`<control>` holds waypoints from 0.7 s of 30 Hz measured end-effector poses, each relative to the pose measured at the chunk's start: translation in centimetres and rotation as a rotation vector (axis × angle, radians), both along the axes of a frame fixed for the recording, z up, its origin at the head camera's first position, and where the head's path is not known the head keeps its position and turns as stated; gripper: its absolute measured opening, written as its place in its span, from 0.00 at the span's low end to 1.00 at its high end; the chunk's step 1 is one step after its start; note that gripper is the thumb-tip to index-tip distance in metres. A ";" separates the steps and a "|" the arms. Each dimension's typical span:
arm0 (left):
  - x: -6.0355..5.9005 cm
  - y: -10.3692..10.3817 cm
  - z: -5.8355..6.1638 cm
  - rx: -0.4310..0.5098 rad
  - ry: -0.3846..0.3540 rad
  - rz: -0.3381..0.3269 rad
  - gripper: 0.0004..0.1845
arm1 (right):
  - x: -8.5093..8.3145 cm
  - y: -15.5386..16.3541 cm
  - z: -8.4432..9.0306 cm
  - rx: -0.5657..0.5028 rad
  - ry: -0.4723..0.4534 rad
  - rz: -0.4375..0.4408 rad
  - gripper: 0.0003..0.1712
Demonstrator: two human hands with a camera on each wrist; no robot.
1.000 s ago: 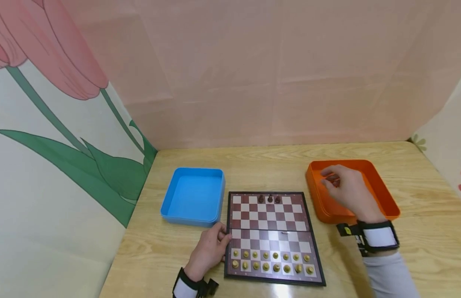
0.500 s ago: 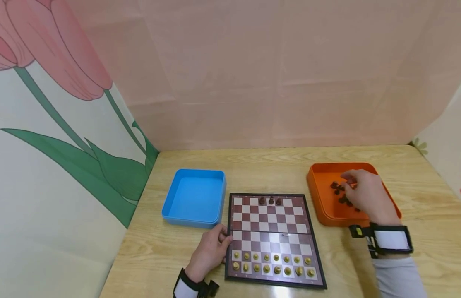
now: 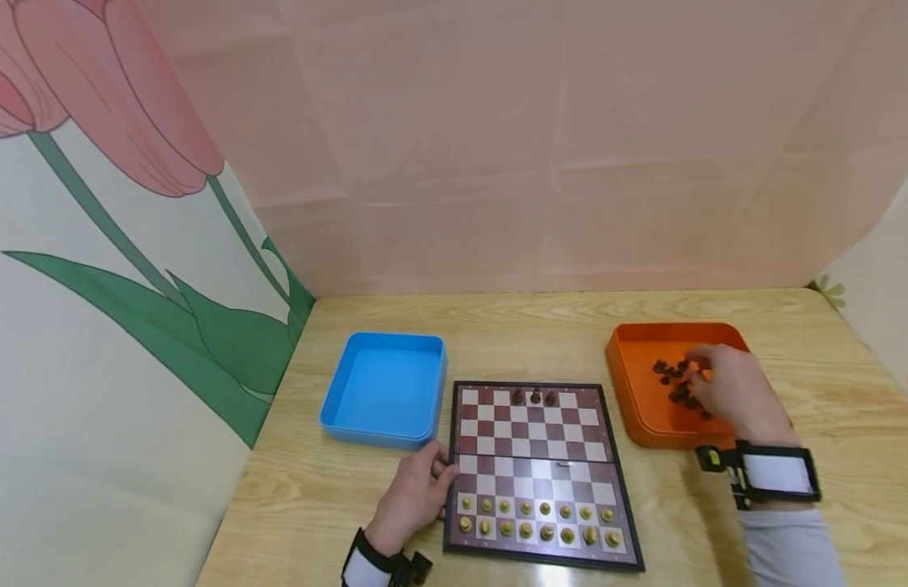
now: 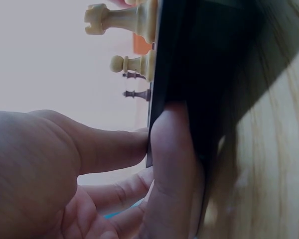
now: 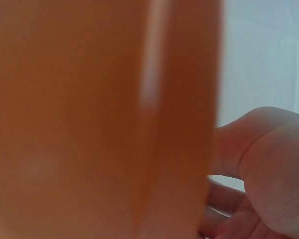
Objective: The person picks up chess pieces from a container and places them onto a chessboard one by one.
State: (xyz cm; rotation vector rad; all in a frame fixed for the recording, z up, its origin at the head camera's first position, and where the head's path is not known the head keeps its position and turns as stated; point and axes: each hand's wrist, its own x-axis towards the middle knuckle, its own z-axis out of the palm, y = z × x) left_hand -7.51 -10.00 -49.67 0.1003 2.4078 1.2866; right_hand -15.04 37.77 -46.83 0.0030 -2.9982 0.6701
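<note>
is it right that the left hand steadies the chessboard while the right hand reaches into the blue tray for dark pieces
Not quite: the tray is wrong. In the head view the right hand reaches into the orange tray, where the dark pieces lie. The blue tray holds none. The left hand does steady the chessboard.

Small dark chess pieces (image 3: 674, 381) heaped loosely inside the orange tray (image 3: 633, 383), right of the board.
</note>
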 end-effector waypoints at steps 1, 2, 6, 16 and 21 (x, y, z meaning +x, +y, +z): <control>0.0 0.0 0.0 0.000 -0.002 0.002 0.05 | 0.0 0.0 -0.1 0.010 -0.004 -0.001 0.20; 0.0 0.0 0.0 0.000 -0.002 0.003 0.05 | 0.0 0.1 -0.2 0.018 -0.008 -0.001 0.19; 0.1 0.0 0.0 0.001 -0.010 0.006 0.05 | -0.1 0.3 -0.5 0.038 -0.030 0.000 0.19; -0.1 0.0 0.0 -0.002 -0.016 -0.001 0.05 | -0.1 0.7 -0.8 0.034 -0.076 -0.059 0.22; -0.1 0.0 0.0 -0.008 -0.020 0.000 0.05 | -0.1 1.0 -1.0 0.048 -0.074 -0.077 0.22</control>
